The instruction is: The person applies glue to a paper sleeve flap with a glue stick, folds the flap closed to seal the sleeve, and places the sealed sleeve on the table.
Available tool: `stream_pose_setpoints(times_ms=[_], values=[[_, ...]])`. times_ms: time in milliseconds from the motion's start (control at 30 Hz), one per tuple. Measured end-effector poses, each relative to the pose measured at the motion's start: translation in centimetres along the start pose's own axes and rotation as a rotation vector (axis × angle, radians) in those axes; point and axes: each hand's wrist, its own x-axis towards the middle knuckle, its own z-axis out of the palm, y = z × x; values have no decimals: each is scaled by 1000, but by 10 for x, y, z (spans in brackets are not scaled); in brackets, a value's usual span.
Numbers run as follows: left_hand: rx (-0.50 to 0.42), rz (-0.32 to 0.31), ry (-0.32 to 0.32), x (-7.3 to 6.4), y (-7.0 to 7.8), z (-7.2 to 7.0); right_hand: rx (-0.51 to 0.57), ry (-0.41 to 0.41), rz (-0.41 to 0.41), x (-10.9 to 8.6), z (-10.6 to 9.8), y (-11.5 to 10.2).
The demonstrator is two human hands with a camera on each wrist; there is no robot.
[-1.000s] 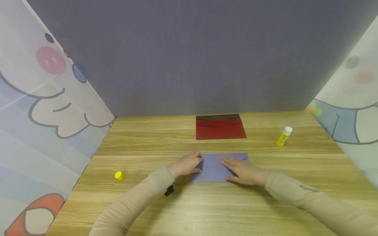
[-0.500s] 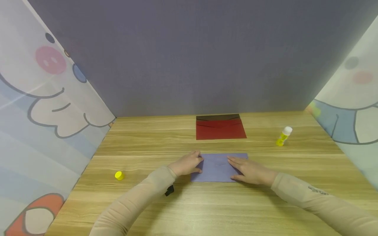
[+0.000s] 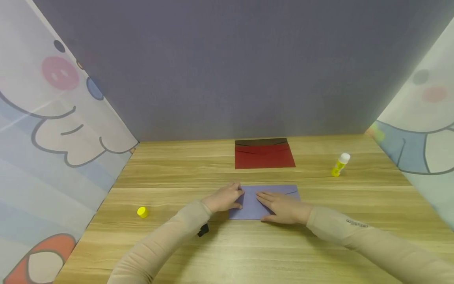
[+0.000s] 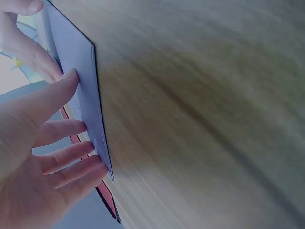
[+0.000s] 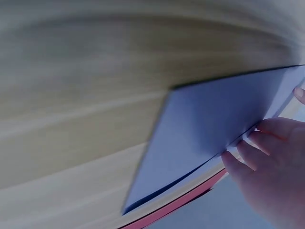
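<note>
A purple envelope [image 3: 251,202] lies flat on the wooden table, its flap folded over toward the near side. My left hand [image 3: 224,197] rests on its left end, thumb and fingertips touching the paper; the left wrist view shows these fingers [image 4: 66,129] fairly straight. Across the middle and right part of the envelope lies my right hand [image 3: 283,208], fingers extended and pressing on the flap. In the right wrist view the fingertips touch along the flap line of the envelope [image 5: 205,124], and its right corner shows a dark gap under the flap.
Behind the purple envelope lie a red envelope [image 3: 264,158] and a black envelope [image 3: 260,142] partly under it. A yellow glue stick [image 3: 341,165] with a white end stands at the right. Its yellow cap [image 3: 142,212] sits at the left. A grey panel [image 3: 248,71] bounds the table's back.
My right hand slid right along the purple envelope, then back left to nearer its middle. The left hand stayed in place at the left end.
</note>
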Motion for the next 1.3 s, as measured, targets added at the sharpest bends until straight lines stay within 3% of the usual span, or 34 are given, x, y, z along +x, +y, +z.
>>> stream_pose_setpoints(times_ms=[267, 733, 1100, 1300], values=[[-10, -9, -12, 0, 1, -2, 18, -7, -8, 10, -1, -5], [2, 8, 11, -1, 1, -2, 88, 29, 25, -13, 4, 9], [3, 6, 5, -3, 2, -2, 43, 128, 12, -33, 6, 23], [22, 3, 22, -5, 4, -2, 118, 153, 45, -34, 6, 28]])
